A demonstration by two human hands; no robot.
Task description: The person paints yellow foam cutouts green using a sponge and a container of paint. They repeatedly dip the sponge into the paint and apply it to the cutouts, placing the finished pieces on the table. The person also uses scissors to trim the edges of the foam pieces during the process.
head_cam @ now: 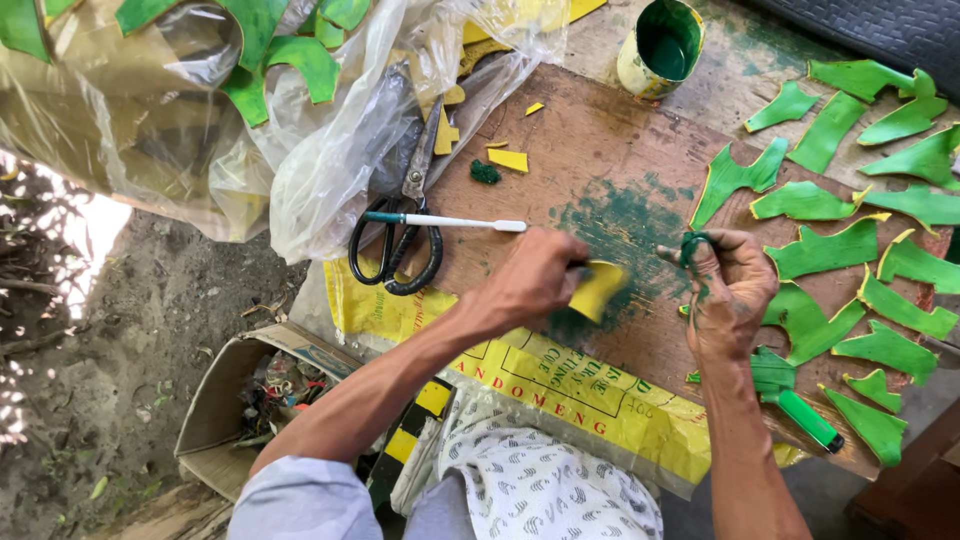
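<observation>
My left hand (535,280) pinches a small yellow curved piece (598,290) over the green-stained wooden board (590,150). To its right, my right hand (735,290) is closed around a thin stick with a green-smeared tip (690,247), and the tip points toward the yellow piece. A gap of a few centimetres separates the two hands. A yellow can (660,45) with green paint inside stands at the board's far edge.
Several green-painted pieces (830,250) lie spread at the right. Black-handled scissors (398,245) and a white toothbrush (450,221) lie at the left. A clear plastic bag (200,120) holds more green pieces. A green-handled tool (805,415) lies near my right forearm. A cardboard box (240,400) sits on the ground.
</observation>
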